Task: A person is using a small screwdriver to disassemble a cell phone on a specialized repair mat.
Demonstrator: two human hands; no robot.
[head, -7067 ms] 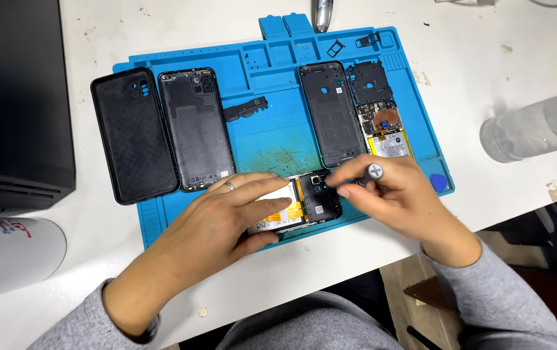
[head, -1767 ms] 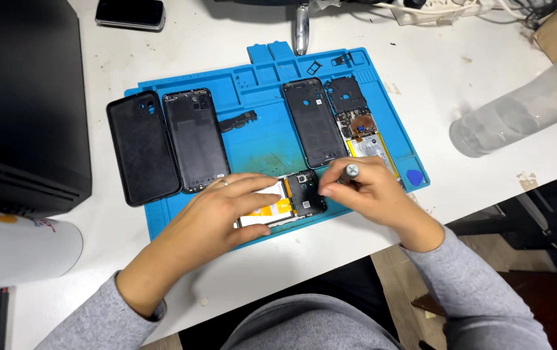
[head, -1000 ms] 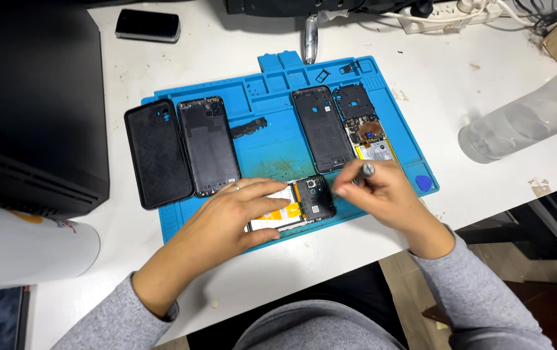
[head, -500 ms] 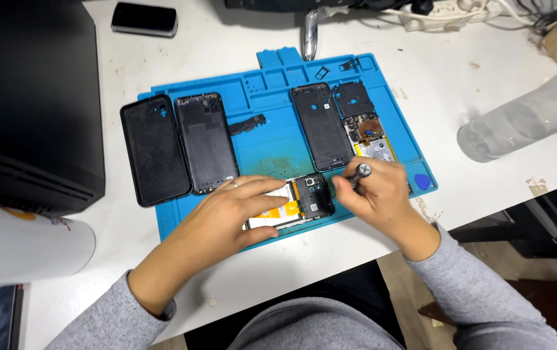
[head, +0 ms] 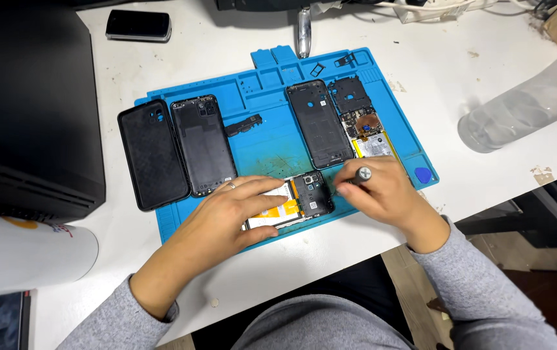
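White table (head: 226,58) under a blue mat (head: 265,136)

Beyond the fingers (head: 262,191), the mat covers mid-table. Directly on the table: a phone (head: 138,25) far past them, a black box (head: 29,110) left, a clear bottle (head: 525,107) right (lying on its side), a white cylinder (head: 25,256) near-left.

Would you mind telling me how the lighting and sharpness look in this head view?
Head view: even overhead light, soft shadows under both hands; opened phone and blue mat sharp; clear bottle at right catches glare; the dark box at left loses detail; edges slightly bowed by the wide lens.
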